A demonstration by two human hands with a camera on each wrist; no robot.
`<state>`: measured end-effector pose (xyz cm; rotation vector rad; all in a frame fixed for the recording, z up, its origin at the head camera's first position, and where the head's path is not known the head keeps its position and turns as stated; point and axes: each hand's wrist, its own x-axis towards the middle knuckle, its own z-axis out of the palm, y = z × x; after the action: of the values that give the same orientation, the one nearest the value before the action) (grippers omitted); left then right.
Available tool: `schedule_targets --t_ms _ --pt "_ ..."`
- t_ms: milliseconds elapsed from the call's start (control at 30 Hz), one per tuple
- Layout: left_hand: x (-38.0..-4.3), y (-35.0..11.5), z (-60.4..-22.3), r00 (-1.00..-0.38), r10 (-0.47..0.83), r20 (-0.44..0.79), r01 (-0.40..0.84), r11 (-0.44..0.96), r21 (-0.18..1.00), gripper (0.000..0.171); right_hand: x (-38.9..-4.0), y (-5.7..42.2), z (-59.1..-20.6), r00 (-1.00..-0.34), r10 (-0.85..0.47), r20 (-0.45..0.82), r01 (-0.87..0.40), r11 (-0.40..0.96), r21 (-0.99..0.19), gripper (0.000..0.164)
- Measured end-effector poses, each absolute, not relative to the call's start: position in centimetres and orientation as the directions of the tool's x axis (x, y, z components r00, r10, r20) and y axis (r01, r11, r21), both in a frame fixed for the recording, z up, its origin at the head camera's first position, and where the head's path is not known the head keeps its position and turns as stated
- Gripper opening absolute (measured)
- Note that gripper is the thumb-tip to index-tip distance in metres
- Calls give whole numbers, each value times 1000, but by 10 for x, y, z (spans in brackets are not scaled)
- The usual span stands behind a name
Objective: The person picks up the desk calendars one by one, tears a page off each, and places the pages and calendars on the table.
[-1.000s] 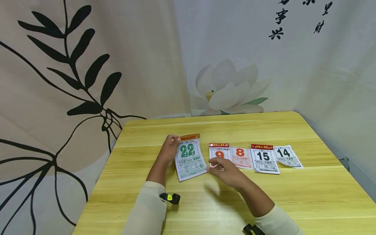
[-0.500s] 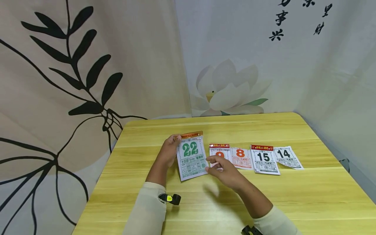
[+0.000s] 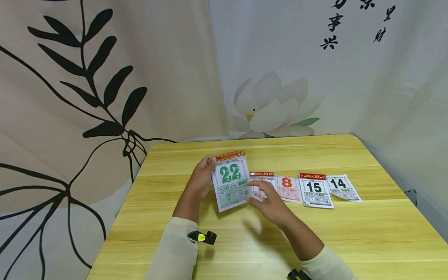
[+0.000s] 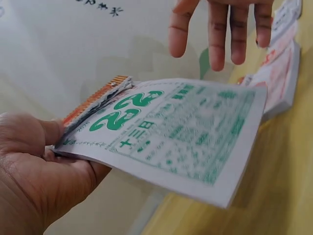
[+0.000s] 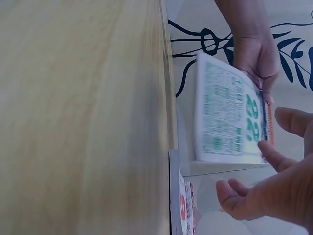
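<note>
My left hand (image 3: 202,179) grips a tear-off calendar (image 3: 230,182) by its upper left corner. Its top sheet carries a large green 22, and an orange and gold strip binds the top edge. The pad is raised off the table and tilted. In the left wrist view the thumb (image 4: 51,129) lies over the binding, with the other fingers underneath. My right hand (image 3: 271,204) is spread, its fingertips right by the calendar's right edge. The right wrist view has these fingers (image 5: 279,159) apart, with nothing between them.
On the wooden table (image 3: 245,249), to the right, lie a red-topped calendar pad (image 3: 257,179) partly behind my right hand, a loose red 8 sheet (image 3: 287,188), a red-topped 15 pad (image 3: 316,192) and a torn 14 sheet (image 3: 343,187). A printed cloth (image 3: 175,77) hangs behind.
My left hand has lifted the green 22 calendar a little upward and to the right. My right hand's fingers have opened wider beside its edge.
</note>
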<state>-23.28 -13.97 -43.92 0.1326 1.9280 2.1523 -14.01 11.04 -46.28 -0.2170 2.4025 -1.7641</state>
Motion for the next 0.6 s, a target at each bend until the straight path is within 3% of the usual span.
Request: schedule_targets --t_ms 267,600 --pt "-229 -134 -425 -958 279 -63 -119 -189 975 48 -136 109 -460 -993 -114 15 -50 305 -951 38" --pt "-229 -120 -408 -968 249 -20 -115 -375 920 45 -126 101 -452 -983 183 12 20 174 -985 30"
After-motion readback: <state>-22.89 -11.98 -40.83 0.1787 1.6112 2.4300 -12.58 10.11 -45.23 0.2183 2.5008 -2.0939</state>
